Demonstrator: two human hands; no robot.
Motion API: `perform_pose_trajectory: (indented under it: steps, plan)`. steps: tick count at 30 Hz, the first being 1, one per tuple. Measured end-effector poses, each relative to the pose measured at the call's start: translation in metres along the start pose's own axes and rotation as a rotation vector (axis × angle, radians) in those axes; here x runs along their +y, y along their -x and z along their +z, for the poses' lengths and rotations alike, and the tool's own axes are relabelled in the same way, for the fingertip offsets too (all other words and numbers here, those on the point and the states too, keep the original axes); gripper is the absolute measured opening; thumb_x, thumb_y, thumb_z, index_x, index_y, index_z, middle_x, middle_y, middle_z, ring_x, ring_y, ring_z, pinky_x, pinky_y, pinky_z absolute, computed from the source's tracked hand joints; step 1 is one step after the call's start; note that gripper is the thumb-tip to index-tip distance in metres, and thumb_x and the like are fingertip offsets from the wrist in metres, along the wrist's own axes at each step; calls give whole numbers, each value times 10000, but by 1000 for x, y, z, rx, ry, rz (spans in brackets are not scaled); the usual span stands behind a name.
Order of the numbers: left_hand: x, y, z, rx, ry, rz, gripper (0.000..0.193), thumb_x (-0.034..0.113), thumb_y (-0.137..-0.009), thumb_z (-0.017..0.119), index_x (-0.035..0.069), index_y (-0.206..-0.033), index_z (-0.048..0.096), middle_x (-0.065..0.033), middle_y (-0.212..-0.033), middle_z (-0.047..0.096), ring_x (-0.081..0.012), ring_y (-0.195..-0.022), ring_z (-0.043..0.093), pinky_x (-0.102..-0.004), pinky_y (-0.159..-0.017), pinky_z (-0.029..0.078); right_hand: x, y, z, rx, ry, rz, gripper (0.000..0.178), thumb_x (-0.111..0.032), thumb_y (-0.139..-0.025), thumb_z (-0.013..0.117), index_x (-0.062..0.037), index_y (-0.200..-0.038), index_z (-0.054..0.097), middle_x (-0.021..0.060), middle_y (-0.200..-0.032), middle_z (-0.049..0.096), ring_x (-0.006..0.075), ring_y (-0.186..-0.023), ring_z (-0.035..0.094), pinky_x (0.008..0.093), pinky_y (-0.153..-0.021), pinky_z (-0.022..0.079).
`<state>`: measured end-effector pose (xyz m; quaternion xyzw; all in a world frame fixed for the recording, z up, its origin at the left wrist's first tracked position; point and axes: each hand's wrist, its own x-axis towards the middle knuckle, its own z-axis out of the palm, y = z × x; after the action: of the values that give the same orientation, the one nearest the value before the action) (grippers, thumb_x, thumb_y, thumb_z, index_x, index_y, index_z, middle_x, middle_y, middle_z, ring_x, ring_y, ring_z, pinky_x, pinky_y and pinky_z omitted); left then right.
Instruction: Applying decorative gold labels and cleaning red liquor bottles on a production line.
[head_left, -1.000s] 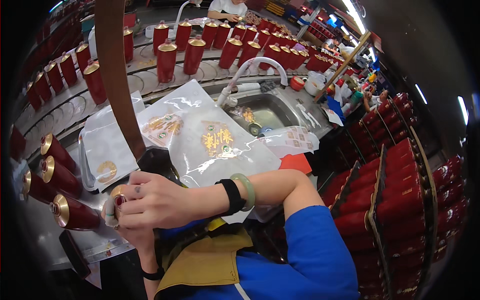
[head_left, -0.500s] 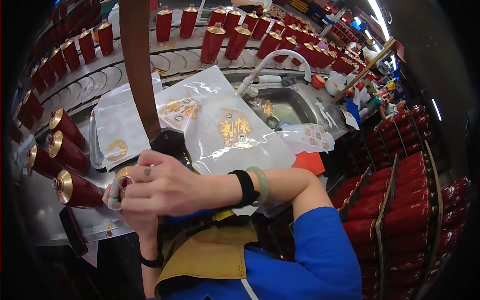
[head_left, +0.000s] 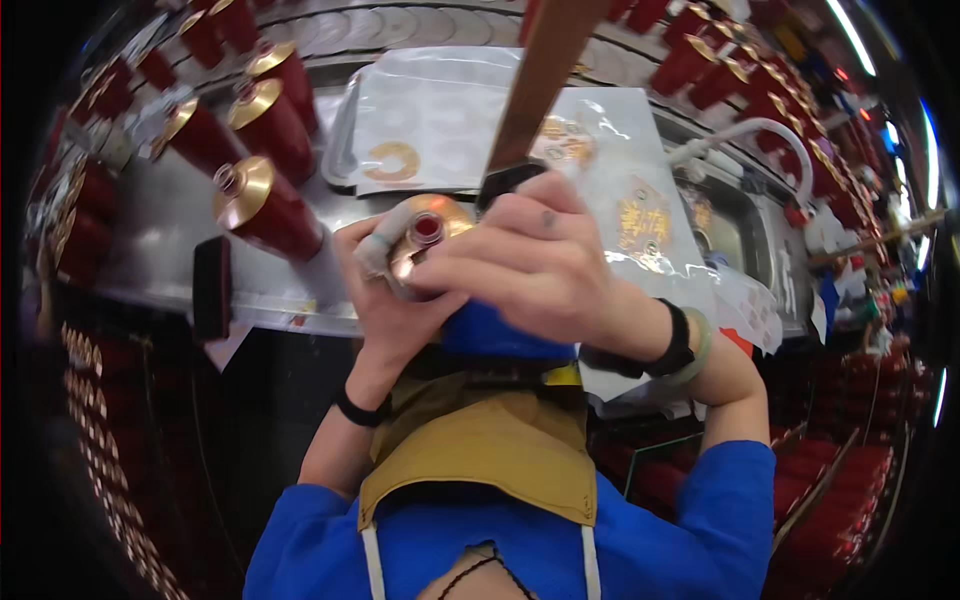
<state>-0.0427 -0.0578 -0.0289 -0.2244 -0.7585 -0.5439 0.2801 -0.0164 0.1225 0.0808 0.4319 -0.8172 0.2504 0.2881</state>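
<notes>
My left hand is wrapped round an upright bottle with a gold shoulder and a red-lined open neck. One of its fingers has a pale wrap on it. Across the bottle from the right comes my right hand, fingers bent, with the fingertips pressed to the gold shoulder beside the neck. Most of the bottle's body is hidden by my hands. Just beyond it lies a glossy white sheet bearing a gold ring-shaped piece, broken at one side.
Several dark red bottles with gold shoulders, one nearest, stand left on the metal table. A dark block sits at its front edge. A brown post rises ahead. Right are a printed sheet, a sink and a curved faucet.
My view has swung left and down, so the table and bottles shift in the picture. The bottle stays between my hands; its neck shows more, and my right fingers lie at its right side.
</notes>
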Motion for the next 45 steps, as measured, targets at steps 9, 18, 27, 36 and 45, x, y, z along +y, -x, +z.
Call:
perform_pose_trajectory:
  steps: [9,18,27,36,45]
  plan:
    - [7,-6,6,-7,12,-99,829,263,-622,964,38,-1309,557,-102,-1304,522,-293,-1186,553,-416,-1007,463,9,-8,-13,-74,85,33,301,-121,-673,701,-173,-965,755,-66,-892,714,136,-776,615,307,-746,438]
    - [1,-9,6,-25,162,-54,804,199,-588,954,41,-1276,569,-110,-1213,549,-291,-1144,601,-397,-993,497,14,-10,-20,-206,18,-13,294,-163,-685,707,-186,-971,767,-84,-894,719,126,-750,605,306,-740,408]
    - [0,-11,-5,-92,98,-61,851,162,-604,937,-5,-1321,510,-110,-1291,522,-237,-1194,594,-359,-1009,508,19,-13,-20,-381,-164,-123,296,-136,-698,716,-177,-989,755,-84,-916,725,112,-778,614,313,-753,422]
    - [-3,-10,-3,-85,209,-100,836,148,-618,930,17,-1345,539,-112,-1295,534,-240,-1227,562,-356,-1044,482,29,-13,-24,-495,-252,-102,263,-113,-692,721,-183,-944,748,-84,-950,743,128,-790,620,323,-780,419]
    - [-2,-14,-6,-247,254,-36,880,129,-647,917,26,-1403,479,-150,-1439,498,-269,-1245,591,-366,-1069,493,33,-13,-24,-486,-283,4,250,-73,-701,762,-189,-921,787,-102,-891,737,127,-722,569,306,-811,406]
